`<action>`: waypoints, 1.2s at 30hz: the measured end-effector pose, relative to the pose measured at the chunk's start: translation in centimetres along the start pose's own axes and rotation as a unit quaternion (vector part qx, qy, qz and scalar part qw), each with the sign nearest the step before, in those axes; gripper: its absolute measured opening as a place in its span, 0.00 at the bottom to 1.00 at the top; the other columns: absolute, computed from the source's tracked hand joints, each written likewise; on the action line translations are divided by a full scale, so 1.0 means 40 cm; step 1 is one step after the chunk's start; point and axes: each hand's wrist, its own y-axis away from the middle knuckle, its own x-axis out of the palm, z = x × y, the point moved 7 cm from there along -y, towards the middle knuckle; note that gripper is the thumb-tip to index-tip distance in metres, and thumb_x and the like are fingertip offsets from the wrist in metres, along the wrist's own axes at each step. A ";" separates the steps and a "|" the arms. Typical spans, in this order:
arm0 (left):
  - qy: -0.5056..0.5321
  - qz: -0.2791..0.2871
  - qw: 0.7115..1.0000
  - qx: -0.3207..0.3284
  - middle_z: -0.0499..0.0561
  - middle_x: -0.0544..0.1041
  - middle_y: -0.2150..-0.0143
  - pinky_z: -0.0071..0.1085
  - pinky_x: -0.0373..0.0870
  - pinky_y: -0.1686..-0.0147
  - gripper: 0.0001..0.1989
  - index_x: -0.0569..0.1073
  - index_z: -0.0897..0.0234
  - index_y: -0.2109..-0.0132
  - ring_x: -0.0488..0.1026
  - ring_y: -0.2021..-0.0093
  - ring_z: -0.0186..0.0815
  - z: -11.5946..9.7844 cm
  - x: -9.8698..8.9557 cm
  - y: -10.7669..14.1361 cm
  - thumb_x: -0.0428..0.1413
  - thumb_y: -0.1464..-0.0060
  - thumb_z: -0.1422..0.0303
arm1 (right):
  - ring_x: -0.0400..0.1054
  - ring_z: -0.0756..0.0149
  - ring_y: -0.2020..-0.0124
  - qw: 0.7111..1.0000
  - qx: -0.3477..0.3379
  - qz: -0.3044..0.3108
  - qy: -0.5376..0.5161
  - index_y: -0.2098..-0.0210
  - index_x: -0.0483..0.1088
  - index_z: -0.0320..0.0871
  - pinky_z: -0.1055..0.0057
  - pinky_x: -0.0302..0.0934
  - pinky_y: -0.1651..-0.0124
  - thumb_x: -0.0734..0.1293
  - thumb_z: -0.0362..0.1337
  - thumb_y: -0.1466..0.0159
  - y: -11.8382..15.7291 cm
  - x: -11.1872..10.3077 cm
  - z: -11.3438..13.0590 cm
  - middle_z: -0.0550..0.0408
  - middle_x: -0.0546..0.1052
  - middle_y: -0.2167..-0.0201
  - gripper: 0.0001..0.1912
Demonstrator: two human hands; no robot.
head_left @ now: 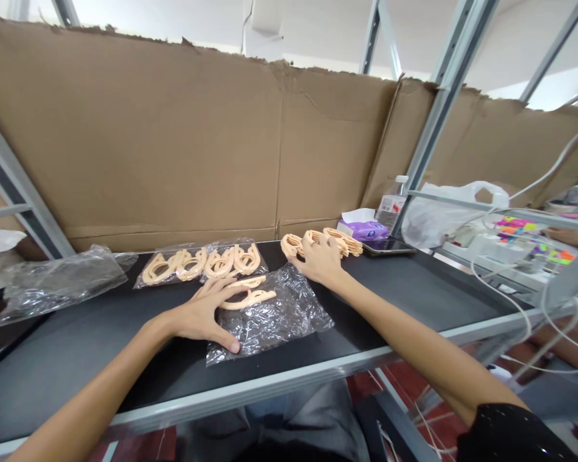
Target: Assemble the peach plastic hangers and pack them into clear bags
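Packs (161, 269): two filled, table's (96, 346) back edge.
Bag (282, 321): seemingly unfinished, under my spread left hand (203, 314).
Loose stacks (350, 245): unbagged; my right hand (320, 259) touches, grip unclear.

Black tabletop (433, 298) right of the right forearm (390, 317) gives passing room, while the cardboard wall (173, 141) closes the back and the bottle (392, 204) and metal post (438, 125) obstruct the right rear.
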 end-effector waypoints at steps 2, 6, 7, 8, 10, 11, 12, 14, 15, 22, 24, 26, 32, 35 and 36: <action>-0.002 -0.003 1.000 0.003 0.53 0.38 0.24 0.60 0.39 0.33 0.58 0.53 0.48 0.30 0.30 0.27 0.60 0.000 -0.001 -0.001 0.65 0.66 0.39 | 0.62 0.42 0.46 1.000 0.011 0.002 -0.012 0.47 0.70 0.34 0.52 0.46 0.42 0.58 0.54 0.34 -0.002 -0.001 -0.003 0.35 0.78 0.55 0.30; 0.001 -0.004 1.000 -0.001 0.54 0.38 0.24 0.62 0.39 0.34 0.59 0.53 0.47 0.30 0.30 0.27 0.60 0.002 -0.002 0.001 0.66 0.67 0.40 | 0.60 0.40 0.44 0.997 0.062 0.000 -0.055 0.50 0.71 0.36 0.49 0.47 0.44 0.58 0.53 0.35 -0.012 -0.015 -0.029 0.35 0.77 0.55 0.28; 0.003 -0.003 1.000 -0.002 0.54 0.38 0.24 0.62 0.39 0.34 0.59 0.52 0.47 0.30 0.30 0.27 0.60 0.003 -0.001 0.001 0.66 0.67 0.40 | 0.60 0.39 0.44 0.995 0.072 -0.004 -0.073 0.51 0.72 0.38 0.49 0.49 0.45 0.58 0.53 0.35 -0.015 -0.023 -0.038 0.36 0.77 0.55 0.27; 0.004 -0.003 1.000 -0.003 0.53 0.38 0.24 0.62 0.40 0.34 0.59 0.52 0.47 0.29 0.30 0.27 0.60 0.003 -0.001 0.002 0.66 0.67 0.40 | 0.61 0.40 0.45 0.992 0.080 -0.009 -0.094 0.53 0.72 0.39 0.49 0.50 0.46 0.58 0.53 0.35 -0.017 -0.033 -0.048 0.37 0.77 0.57 0.26; 0.005 -0.003 1.000 -0.003 0.53 0.38 0.24 0.62 0.40 0.34 0.59 0.51 0.46 0.29 0.30 0.27 0.61 0.005 0.000 0.002 0.66 0.67 0.40 | 0.64 0.42 0.48 0.984 0.091 -0.024 -0.150 0.56 0.73 0.40 0.50 0.53 0.47 0.61 0.53 0.37 -0.015 -0.059 -0.073 0.39 0.78 0.58 0.24; 0.006 -0.004 1.000 -0.002 0.53 0.38 0.24 0.62 0.40 0.34 0.59 0.51 0.46 0.29 0.30 0.27 0.61 0.006 0.001 0.002 0.66 0.67 0.40 | 0.65 0.44 0.49 0.977 0.093 -0.032 -0.187 0.57 0.73 0.41 0.51 0.55 0.47 0.62 0.53 0.38 -0.009 -0.073 -0.087 0.41 0.78 0.58 0.23; 0.006 -0.004 1.000 0.000 0.53 0.38 0.24 0.62 0.41 0.34 0.59 0.51 0.45 0.29 0.30 0.27 0.61 0.007 0.001 0.002 0.66 0.66 0.40 | 0.66 0.46 0.50 0.968 0.091 -0.039 -0.230 0.57 0.73 0.42 0.53 0.57 0.47 0.64 0.52 0.39 0.000 -0.088 -0.103 0.42 0.78 0.57 0.22; 0.007 -0.005 1.000 0.005 0.53 0.38 0.24 0.63 0.41 0.34 0.59 0.51 0.45 0.29 0.30 0.28 0.62 0.006 0.001 0.002 0.66 0.66 0.40 | 0.69 0.51 0.51 0.943 0.072 -0.039 -0.323 0.55 0.73 0.43 0.55 0.61 0.48 0.66 0.51 0.41 0.030 -0.116 -0.135 0.46 0.77 0.54 0.21; 0.007 -0.007 1.000 0.007 0.53 0.38 0.24 0.63 0.41 0.34 0.59 0.51 0.45 0.29 0.31 0.28 0.62 0.005 0.001 0.003 0.66 0.66 0.40 | 0.70 0.53 0.52 0.928 0.061 -0.030 -0.367 0.54 0.72 0.44 0.56 0.62 0.48 0.67 0.51 0.42 0.050 -0.127 -0.150 0.47 0.77 0.52 0.22; 0.015 -0.005 1.000 0.011 0.52 0.40 0.24 0.61 0.41 0.33 0.57 0.53 0.44 0.30 0.32 0.27 0.61 0.005 -0.001 0.003 0.66 0.65 0.41 | 0.71 0.52 0.51 0.893 -0.006 0.062 -0.445 0.54 0.70 0.47 0.53 0.64 0.43 0.74 0.51 0.47 0.192 -0.160 -0.232 0.48 0.77 0.53 0.25; 0.014 -0.006 1.000 0.009 0.51 0.40 0.24 0.62 0.42 0.34 0.57 0.52 0.44 0.30 0.31 0.27 0.61 0.009 -0.001 0.002 0.66 0.65 0.40 | 0.71 0.52 0.50 0.896 -0.017 0.081 -0.436 0.54 0.70 0.47 0.52 0.63 0.42 0.74 0.51 0.47 0.211 -0.155 -0.235 0.49 0.76 0.53 0.25; 0.012 -0.004 1.000 0.004 0.50 0.40 0.24 0.61 0.43 0.34 0.58 0.51 0.43 0.30 0.31 0.27 0.60 0.011 0.000 0.000 0.66 0.65 0.40 | 0.71 0.52 0.50 0.889 -0.024 0.097 -0.446 0.54 0.70 0.47 0.52 0.63 0.42 0.74 0.51 0.47 0.220 -0.149 -0.225 0.49 0.76 0.53 0.25; 0.009 0.001 1.000 -0.006 0.52 0.37 0.24 0.58 0.39 0.33 0.59 0.51 0.47 0.29 0.30 0.27 0.58 0.003 -0.001 0.001 0.65 0.66 0.39 | 0.71 0.55 0.48 0.840 -0.069 0.180 -0.507 0.53 0.67 0.45 0.57 0.63 0.42 0.74 0.48 0.46 0.219 -0.144 -0.110 0.49 0.76 0.51 0.26; 0.012 0.005 1.000 -0.010 0.53 0.36 0.24 0.58 0.38 0.32 0.60 0.50 0.47 0.29 0.29 0.27 0.57 0.003 0.000 0.001 0.66 0.66 0.40 | 0.69 0.56 0.46 0.844 -0.105 0.205 -0.484 0.52 0.68 0.45 0.57 0.61 0.42 0.74 0.46 0.46 0.207 -0.153 -0.034 0.50 0.74 0.50 0.25; 0.011 0.006 1.000 -0.012 0.53 0.36 0.24 0.58 0.38 0.33 0.60 0.50 0.47 0.29 0.28 0.27 0.57 0.004 0.000 0.002 0.66 0.66 0.40 | 0.69 0.56 0.46 0.849 -0.118 0.215 -0.468 0.51 0.68 0.45 0.57 0.61 0.41 0.74 0.46 0.46 0.203 -0.155 -0.010 0.50 0.74 0.49 0.26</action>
